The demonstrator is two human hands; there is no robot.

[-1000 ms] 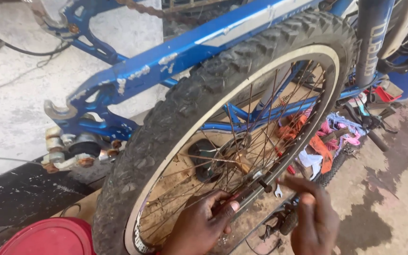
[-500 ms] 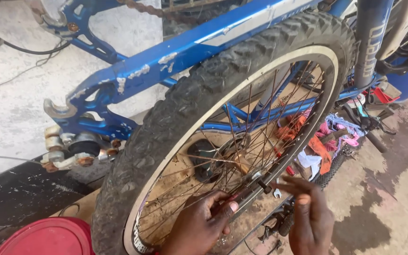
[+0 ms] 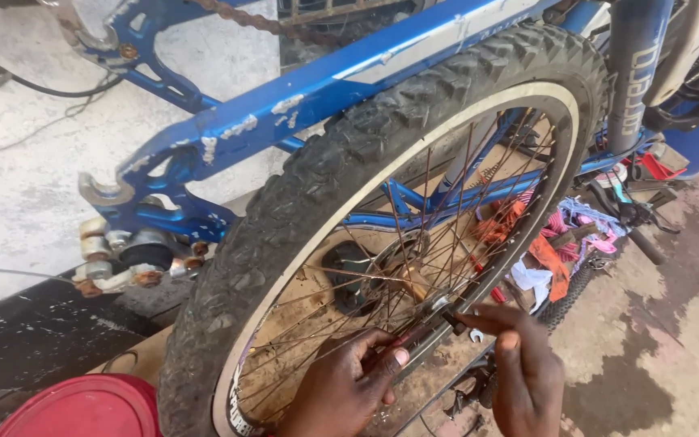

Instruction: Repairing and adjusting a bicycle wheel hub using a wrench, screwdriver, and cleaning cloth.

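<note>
Gripping wheel (image 3: 349, 243) axle (image 3: 430, 320), both hands (image 3: 345, 388) crowd spokes (image 3: 325, 324).

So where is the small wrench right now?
In the head view the small wrench sits low and right of centre, just below the right hand fingertips, beside the wheel axle that the left hand grips.

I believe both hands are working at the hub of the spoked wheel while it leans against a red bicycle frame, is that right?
Not quite: the bicycle frame is blue, not red, as the head view shows. The rest holds: the left hand and the right hand are both at the hub of the spoked wheel, which leans against that frame.
</note>
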